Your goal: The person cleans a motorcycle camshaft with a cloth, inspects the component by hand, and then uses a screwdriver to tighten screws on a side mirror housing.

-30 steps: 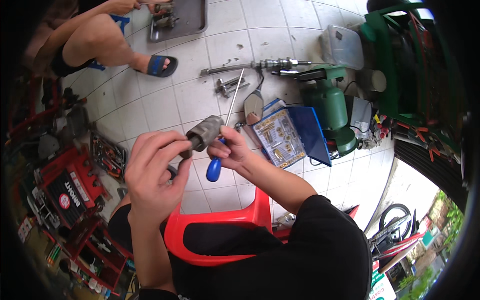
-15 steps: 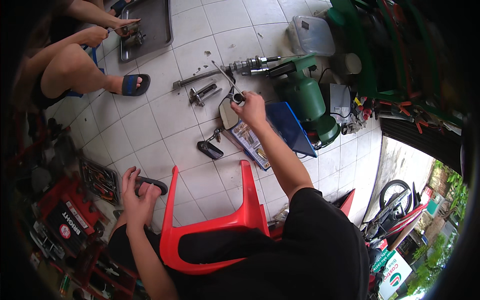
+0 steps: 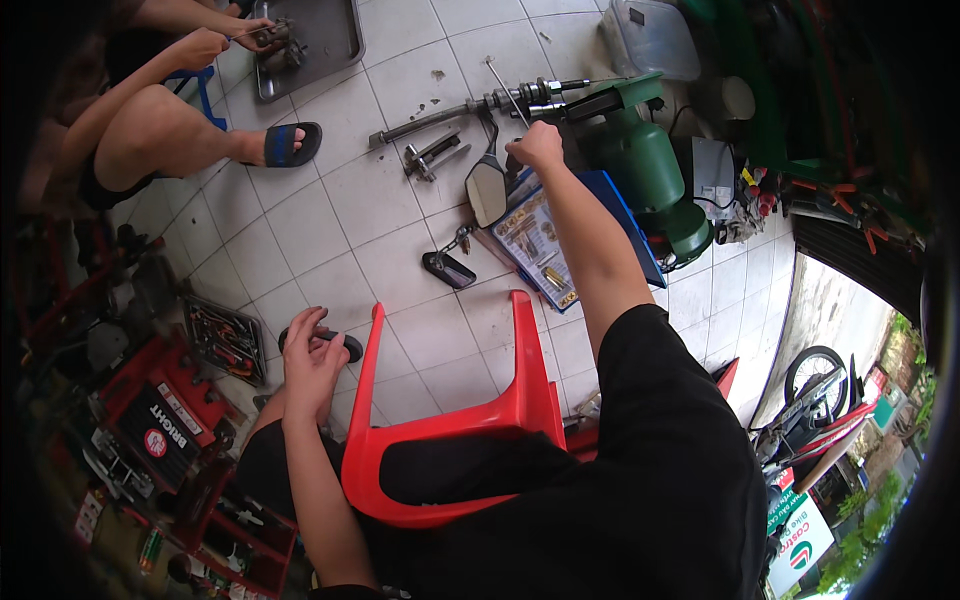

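Observation:
My right hand (image 3: pixel 538 145) reaches forward, closed on a screwdriver whose thin steel shaft (image 3: pixel 503 82) points up and away over a long metal shaft assembly (image 3: pixel 432 128); its handle is mostly hidden. A small metal fitting (image 3: pixel 430 155) lies left of the hand. Just below it are a mirror (image 3: pixel 488 193) and an open blue case of brass pieces (image 3: pixel 535 238); a smaller dark mirror (image 3: pixel 450 270) lies nearer. My left hand (image 3: pixel 310 365) hangs low above my sandalled foot, fingers apart and holding nothing, left of a red plastic stool (image 3: pixel 420 440).
A co-worker's hands (image 3: pixel 250 38) work on metal parts at a steel tray (image 3: pixel 350 50), upper left. A green machine (image 3: pixel 650 170), clear plastic box (image 3: pixel 650 35) and motorbike (image 3: pixel 810 390) stand rightward. Tool tray (image 3: pixel 222 340) and red toolboxes (image 3: pixel 190 380) crowd the left side.
Both hands were together around a metal cylinder and blue-handled screwdriver. Since then they parted: my right reached forward with the screwdriver, moving farther up; my left dropped aside, empty.

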Available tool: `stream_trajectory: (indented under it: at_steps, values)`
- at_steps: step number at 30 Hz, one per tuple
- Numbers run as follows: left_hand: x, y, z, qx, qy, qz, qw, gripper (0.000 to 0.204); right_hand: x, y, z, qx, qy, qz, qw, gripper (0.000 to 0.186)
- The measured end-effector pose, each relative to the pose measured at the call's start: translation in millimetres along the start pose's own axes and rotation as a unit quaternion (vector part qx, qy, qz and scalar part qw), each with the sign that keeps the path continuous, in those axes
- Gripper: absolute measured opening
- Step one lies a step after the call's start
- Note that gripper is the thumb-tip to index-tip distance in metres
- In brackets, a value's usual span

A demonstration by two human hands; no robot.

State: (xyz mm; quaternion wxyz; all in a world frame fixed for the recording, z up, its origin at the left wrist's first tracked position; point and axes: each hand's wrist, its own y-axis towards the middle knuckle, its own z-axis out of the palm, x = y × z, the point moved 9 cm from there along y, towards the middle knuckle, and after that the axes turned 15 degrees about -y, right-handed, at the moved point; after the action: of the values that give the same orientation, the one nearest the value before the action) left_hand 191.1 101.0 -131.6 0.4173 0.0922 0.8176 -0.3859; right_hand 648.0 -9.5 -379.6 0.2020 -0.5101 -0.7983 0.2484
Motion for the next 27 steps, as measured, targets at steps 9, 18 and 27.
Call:
stream_trajectory:
  at_steps: [9, 18, 27]
  values:
    - [6.6, -1.5, 2.5, 0.033, 0.003, -0.018, 0.999, 0.039, -1.9, 15.3, 11.6, 0.055, -0.002, 0.059, 0.997, 0.051]
    - [5.0, -0.7, 1.7, 0.014, -0.007, -0.009, 1.0, 0.043, 11.9, -25.7, 12.1, -0.035, 0.005, -0.06, 0.998, 0.052]
    - [6.9, -3.9, 7.5, 0.017, -0.042, -0.049, 0.998, 0.041, 48.1, -162.2, 84.8, 0.48, 0.668, -0.115, 0.557, 0.091]
